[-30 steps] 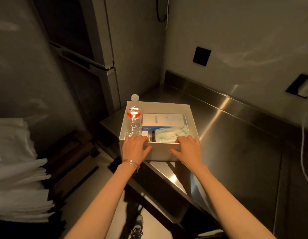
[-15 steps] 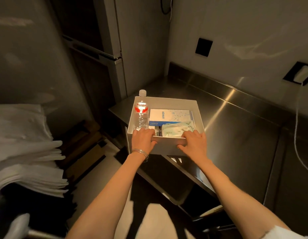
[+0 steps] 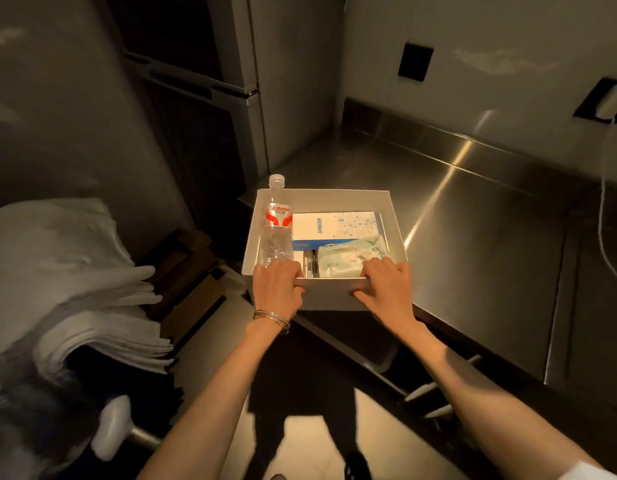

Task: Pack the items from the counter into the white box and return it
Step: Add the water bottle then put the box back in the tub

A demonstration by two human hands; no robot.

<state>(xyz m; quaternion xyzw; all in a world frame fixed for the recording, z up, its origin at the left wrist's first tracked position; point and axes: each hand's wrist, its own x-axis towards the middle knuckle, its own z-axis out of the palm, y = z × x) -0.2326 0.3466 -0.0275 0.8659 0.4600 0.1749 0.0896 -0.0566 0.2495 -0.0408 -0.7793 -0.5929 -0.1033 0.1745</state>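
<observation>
Two small items wedged between the water bottle (image 3: 276, 233) and the soft pack (image 3: 348, 258) are too dark to identify, and the fingertips of the left hand (image 3: 277, 289) and the right hand (image 3: 386, 289) vanish behind the near wall of the white box (image 3: 334, 199). Whether the box's base rests on the steel cannot be told; it is at the near-left corner of the desk (image 3: 473, 237), its near side jutting past the edge. The box is matte, straight-walled card. The bottle, clear plastic with a red label, stands at its left wall, and a flat white-and-blue Anker carton (image 3: 334, 225) lies behind the crinkled, pale green pack. Each hand clamps the near rim, fingers hooked inside, thumb outside; thin bangles (image 3: 270, 317) circle the left wrist.
</observation>
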